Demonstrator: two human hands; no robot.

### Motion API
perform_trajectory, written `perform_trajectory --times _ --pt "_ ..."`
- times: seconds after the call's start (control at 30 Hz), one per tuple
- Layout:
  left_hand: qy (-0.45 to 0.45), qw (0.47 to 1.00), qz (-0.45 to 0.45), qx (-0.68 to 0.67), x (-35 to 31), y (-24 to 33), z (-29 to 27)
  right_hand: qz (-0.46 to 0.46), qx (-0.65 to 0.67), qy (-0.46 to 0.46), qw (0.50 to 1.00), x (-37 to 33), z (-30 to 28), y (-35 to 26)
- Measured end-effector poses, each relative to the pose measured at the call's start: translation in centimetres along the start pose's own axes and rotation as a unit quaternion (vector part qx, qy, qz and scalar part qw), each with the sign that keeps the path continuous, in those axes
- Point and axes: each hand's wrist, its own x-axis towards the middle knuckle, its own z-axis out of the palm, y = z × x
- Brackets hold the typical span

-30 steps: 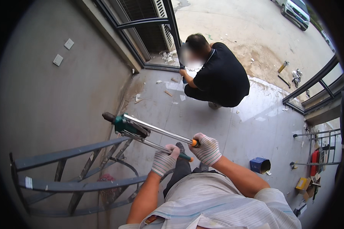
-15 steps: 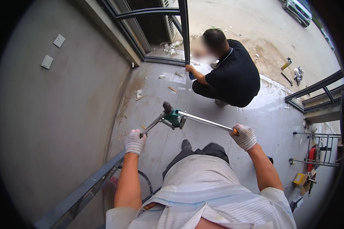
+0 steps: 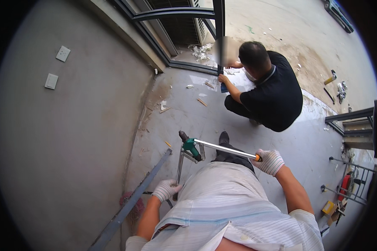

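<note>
Both my hands wear striped knit work gloves. Between them is a long-armed hand riveter (image 3: 191, 148) with a green body and a dark nose pointing up and left. My right hand (image 3: 270, 162) is closed around the end of its long silver arm, by the orange-and-black grip. Low at my left side, my left hand (image 3: 166, 190) is closed on the end of the other arm, which hangs down from the green body. That arm's grip is mostly hidden by the glove. The nose touches nothing.
A grey metal bar (image 3: 134, 198) slants up beside my left arm. Ahead, a person in black (image 3: 272, 94) squats by a dark door frame (image 3: 220, 37). Wood scraps (image 3: 202, 102) litter the tiled floor. A metal rack (image 3: 356, 180) and yellow box (image 3: 329, 207) lie at right.
My left hand has come down and back toward my side, swinging its riveter arm downward. The right hand has dropped slightly. The whole view has shifted, and more of the bar's end shows.
</note>
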Motion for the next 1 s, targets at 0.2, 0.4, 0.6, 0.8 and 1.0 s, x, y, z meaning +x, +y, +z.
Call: perform_trajectory --times 0.2,0.4,0.6,0.8,1.0 --pt "0.053 0.885 0.045 -0.460 3.1 1.4 -4.5 -0.014 -0.034 -0.094 0.995 6.8 -6.2 -1.2" --pt "-0.035 0.630 0.125 -0.766 7.9 10.3 -13.3 -0.048 -0.038 -0.050 0.997 10.3 -8.8 -2.6" --pt "-0.102 0.574 0.215 -0.783 14.1 13.9 -19.9 -0.006 -0.002 -0.007 1.000 12.1 -10.5 -4.7" --pt "-0.137 0.606 0.254 -0.741 19.5 14.5 -25.9 0.058 0.023 0.063 0.996 12.4 -10.4 -8.4" --pt "-0.154 0.600 0.259 -0.741 23.2 14.7 -31.1 0.108 0.031 0.088 0.990 13.3 -10.5 -13.9"
